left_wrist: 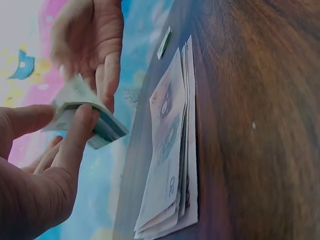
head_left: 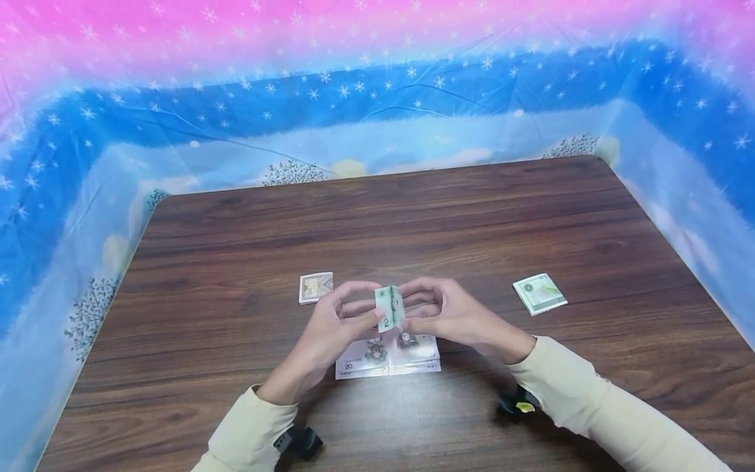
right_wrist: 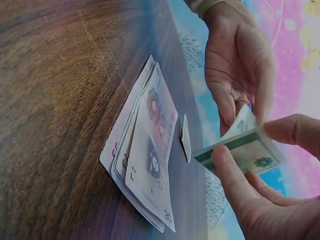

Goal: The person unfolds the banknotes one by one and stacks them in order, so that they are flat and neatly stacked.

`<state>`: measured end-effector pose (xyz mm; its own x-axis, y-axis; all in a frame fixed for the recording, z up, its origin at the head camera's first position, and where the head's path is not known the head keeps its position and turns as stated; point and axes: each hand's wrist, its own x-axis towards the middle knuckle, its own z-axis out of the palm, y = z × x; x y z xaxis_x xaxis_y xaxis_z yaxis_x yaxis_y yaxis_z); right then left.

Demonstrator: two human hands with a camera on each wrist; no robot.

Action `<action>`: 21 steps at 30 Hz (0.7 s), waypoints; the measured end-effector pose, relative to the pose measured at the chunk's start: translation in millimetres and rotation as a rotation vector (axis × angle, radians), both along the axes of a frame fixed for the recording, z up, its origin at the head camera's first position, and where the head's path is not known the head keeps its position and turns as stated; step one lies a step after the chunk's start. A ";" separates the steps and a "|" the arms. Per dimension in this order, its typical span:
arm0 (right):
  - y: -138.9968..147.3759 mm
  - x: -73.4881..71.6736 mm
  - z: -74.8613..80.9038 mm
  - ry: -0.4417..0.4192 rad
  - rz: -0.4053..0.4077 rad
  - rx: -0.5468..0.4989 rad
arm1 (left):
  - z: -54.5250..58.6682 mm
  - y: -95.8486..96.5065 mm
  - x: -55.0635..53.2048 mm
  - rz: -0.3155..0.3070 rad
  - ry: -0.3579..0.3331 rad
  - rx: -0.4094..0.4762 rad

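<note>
Between both hands, above the table, is a green banknote (head_left: 389, 308) with a fold in it. My left hand (head_left: 352, 311) pinches its left side between thumb and fingers. On the other side, my right hand (head_left: 439, 308) pinches it the same way. In the right wrist view the green banknote (right_wrist: 245, 152) shows a bent, partly folded shape. Below the hands lies a small pile of creased banknotes (head_left: 386, 362), the top one marked 20. The wrist views show the pile's notes (left_wrist: 167, 135) loosely layered with their edges fanned apart.
A folded brownish banknote (head_left: 315, 287) lies on the table left of the hands. Farther right lies a folded green banknote (head_left: 539, 294). The brown wooden table (head_left: 377, 223) has a snowflake-patterned cloth (head_left: 377, 98) hanging behind and beside it.
</note>
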<state>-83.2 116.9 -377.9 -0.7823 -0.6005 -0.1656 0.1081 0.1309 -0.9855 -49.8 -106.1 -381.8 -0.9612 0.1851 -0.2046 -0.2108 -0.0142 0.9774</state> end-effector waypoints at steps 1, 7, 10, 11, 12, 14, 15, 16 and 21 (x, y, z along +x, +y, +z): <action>1.4 0.2 0.2 -0.005 0.002 -0.006 | 0.5 -0.9 1.0 0.009 0.013 -0.022; 7.7 1.5 -0.9 0.005 -0.026 0.000 | 1.7 -9.5 4.7 0.053 0.050 -0.128; 9.9 2.5 -3.6 0.009 -0.060 0.023 | 0.4 -13.6 5.2 0.046 0.050 -0.173; 10.6 2.6 -4.5 0.005 -0.072 0.028 | -0.2 -14.8 5.3 0.041 0.046 -0.181; 11.4 2.7 -5.1 0.002 -0.084 0.037 | -1.1 -16.1 5.2 0.033 0.041 -0.189; 13.0 2.4 -6.3 0.013 -0.100 0.067 | -2.6 -18.8 4.7 0.011 0.041 -0.207; 13.8 2.3 -6.8 0.025 -0.107 0.088 | -3.0 -20.1 4.5 0.000 0.042 -0.217; 14.6 2.1 -7.5 0.050 -0.110 0.114 | -3.5 -21.6 4.4 -0.013 0.046 -0.230; 14.7 1.3 -12.4 0.243 -0.091 0.268 | -4.2 -28.4 4.1 -0.081 0.114 -0.403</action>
<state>-81.9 131.6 -390.3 -0.8663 -0.4870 -0.1109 -0.1012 0.3886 -0.9158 -45.7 -134.5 -386.0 -0.9676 0.1879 -0.1689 -0.0853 0.3861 0.9185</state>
